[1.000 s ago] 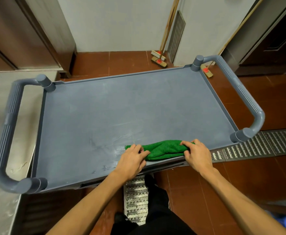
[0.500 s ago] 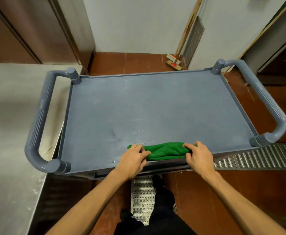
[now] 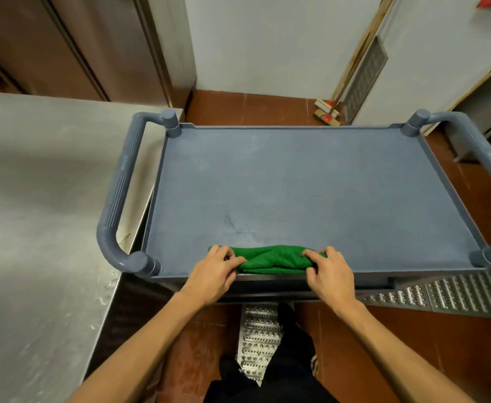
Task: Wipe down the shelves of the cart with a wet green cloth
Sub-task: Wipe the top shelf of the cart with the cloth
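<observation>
I see a bright green cloth (image 3: 276, 257) and a slate-blue cart (image 3: 296, 184). The floor (image 3: 267, 107) is red-brown tile; the grate (image 3: 456, 292) is dimpled silver.

Both bare forearms reach forward, angled in toward each other, palms down. The left hand (image 3: 215, 274) pinches one end of the green cloth (image 3: 273, 258) with curled fingers and thumb. The right hand (image 3: 330, 276) grips the other end likewise. The hands sit level and apart, the cloth bunched between them.
</observation>
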`<state>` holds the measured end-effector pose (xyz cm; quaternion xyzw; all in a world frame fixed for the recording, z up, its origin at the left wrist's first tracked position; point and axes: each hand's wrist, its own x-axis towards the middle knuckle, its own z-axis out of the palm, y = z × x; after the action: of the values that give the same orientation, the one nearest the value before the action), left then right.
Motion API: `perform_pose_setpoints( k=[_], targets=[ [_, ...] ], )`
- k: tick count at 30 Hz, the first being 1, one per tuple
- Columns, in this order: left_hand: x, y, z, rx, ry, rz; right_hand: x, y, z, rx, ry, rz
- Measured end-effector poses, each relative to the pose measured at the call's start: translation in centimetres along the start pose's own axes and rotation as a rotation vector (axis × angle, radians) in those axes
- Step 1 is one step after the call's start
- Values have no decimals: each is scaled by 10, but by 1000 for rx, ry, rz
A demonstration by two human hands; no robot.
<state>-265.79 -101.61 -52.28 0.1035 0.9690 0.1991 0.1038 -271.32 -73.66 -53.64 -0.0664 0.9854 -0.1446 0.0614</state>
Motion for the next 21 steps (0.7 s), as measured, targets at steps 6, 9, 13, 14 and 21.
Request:
perform_pose_setpoints(
  k=[6, 9, 13, 14, 21],
  targets=[
    [-22, -22, -14, 36, -11, -46, -3, -30, 12, 27, 7, -59],
    [-35, -36, -21, 42, 2, -74, -7, -49, 18, 44, -10, -101],
    [-45, -48, -27, 57, 8, -104, -11, -68, 23, 61, -89, -112],
    [-45, -47, -27, 64, 4, -110, -12, -69, 23, 64, -100, -111],
    [-34, -42, -25, 107, 27, -122, -7, -74, 21, 176, -85, -73]
  ],
)
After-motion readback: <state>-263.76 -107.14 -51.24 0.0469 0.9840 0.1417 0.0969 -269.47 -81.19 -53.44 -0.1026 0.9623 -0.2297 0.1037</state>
